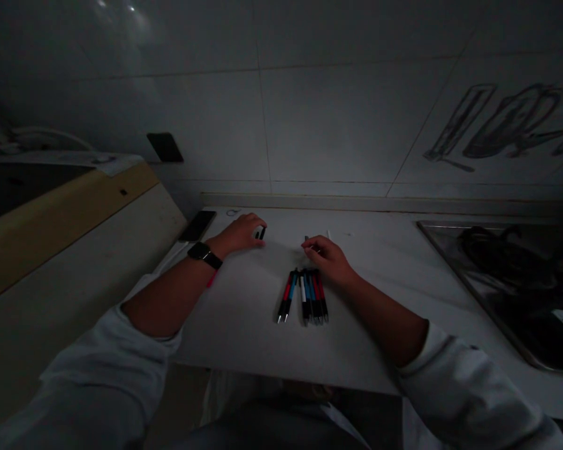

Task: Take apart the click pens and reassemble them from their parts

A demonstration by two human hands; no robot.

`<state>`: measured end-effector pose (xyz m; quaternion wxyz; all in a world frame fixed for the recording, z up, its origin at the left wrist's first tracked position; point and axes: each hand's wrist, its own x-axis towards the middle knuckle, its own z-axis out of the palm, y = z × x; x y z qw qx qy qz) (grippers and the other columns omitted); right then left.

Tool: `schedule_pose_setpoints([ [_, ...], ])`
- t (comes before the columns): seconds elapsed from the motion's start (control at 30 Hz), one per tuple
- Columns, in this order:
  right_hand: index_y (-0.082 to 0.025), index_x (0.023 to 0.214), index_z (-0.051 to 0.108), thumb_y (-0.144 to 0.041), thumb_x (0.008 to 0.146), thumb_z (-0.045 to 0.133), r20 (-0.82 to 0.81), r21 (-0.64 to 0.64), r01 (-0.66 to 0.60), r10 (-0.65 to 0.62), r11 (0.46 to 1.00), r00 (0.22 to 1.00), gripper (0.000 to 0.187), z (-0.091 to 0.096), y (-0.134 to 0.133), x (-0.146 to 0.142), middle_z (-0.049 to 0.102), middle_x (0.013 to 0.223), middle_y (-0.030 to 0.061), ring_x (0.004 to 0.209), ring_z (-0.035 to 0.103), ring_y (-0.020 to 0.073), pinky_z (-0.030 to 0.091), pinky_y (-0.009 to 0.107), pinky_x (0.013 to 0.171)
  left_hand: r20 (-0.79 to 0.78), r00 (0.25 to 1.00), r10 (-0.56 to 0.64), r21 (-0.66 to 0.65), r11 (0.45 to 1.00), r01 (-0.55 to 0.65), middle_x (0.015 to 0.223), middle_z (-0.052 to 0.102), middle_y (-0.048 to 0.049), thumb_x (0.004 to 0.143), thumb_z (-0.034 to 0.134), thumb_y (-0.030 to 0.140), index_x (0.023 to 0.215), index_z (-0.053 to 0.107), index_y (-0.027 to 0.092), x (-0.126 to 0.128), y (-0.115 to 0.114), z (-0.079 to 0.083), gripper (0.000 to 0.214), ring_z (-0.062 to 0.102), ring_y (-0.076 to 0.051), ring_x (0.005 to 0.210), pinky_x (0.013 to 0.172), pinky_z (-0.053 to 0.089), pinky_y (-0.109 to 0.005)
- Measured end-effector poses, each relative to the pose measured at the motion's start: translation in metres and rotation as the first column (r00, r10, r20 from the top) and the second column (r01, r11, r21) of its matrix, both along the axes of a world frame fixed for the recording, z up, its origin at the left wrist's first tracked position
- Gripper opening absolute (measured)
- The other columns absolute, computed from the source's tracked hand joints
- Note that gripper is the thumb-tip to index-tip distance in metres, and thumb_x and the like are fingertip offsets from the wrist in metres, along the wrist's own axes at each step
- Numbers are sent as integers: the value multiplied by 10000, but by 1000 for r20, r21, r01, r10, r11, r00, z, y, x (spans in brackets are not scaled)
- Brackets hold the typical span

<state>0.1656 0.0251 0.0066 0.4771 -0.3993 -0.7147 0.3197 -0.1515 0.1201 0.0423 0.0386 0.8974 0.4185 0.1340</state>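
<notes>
Several pens with red, blue, white and black barrels lie side by side on the white counter, tips pointing toward me. My right hand rests just behind them, fingers pinched on a thin pen part at its fingertips. My left hand, with a black watch on the wrist, lies farther left on the counter, its fingers curled around a small dark pen piece.
A dark phone lies at the counter's back left corner. A metal sink holding dark items sits at the right. A tiled wall rises behind the counter. A lower beige surface stands to the left.
</notes>
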Motion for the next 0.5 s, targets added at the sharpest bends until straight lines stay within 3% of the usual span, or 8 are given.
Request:
schedule_pose_setpoints([
  [0.17,-232,1032,702,-361,951,619,62,33,-11,9,999,998,173,0,-3,-1,652,965,37,816,604,167,483,318,751,-98,995,35,-74,996,-42,1226,648,-128,754,818,478,1229,693,206,-7,22,-21,561,605,-298,1149,1026,467,-399],
  [0.5,-236,1033,696,-365,946,607,97,-29,-11,14,1000,995,178,5,-4,-1,648,996,53,869,616,188,506,339,789,-70,997,42,-197,979,-55,1225,676,-112,736,782,433,1215,707,234,-3,22,-14,525,638,-282,1134,1044,474,-388],
])
